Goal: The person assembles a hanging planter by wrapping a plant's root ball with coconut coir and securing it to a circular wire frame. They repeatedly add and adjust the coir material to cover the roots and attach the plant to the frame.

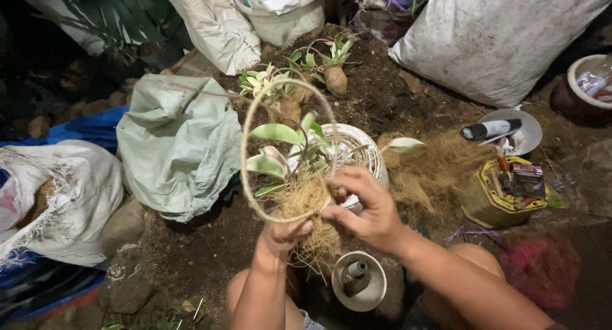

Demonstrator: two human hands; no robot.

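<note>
Both forearms enter from bottom edge, knees bare below them. Left hand (280, 233) grips closed around the fibrous root ball (310, 210) of a small plant (287, 153) with green-and-cream leaves, held up over the ground at frame centre. Right hand (366, 209) pinches the same root ball from the other side, fingers curled on the fibre. Thin tan loop of wire or vine (245, 145) arches up from the root ball around the leaves.

Surface: dark loose soil (191, 247), outdoors, night, harsh light from the head. Stones (124, 288) at lower left. Heap of coconut-type fibre (433, 174) lies right of the hands.

Containers: white round pot (370, 153) directly behind the plant, coiled fibre or cord inside. Small white bowl (360, 280) under the wrists, holding a dark bottle-like item. Yellow tin (500, 196) at right, packed with small tools and a packet. Shallow white dish (526, 135) behind it with a marker-like tube across it. White bucket (287, 21) at top, stuffed with a bag. Red-rimmed bowl (590, 81) cut off at right edge, contents unclear.

Two more small plants (325, 65) sit in the soil behind. Sacks: grey-green one (178, 145) left, big white one (497, 36) top right, both partly cropped. Blue tarp (83, 129) mostly hidden. Red mesh (542, 269) lower right, hard to identify.
</note>
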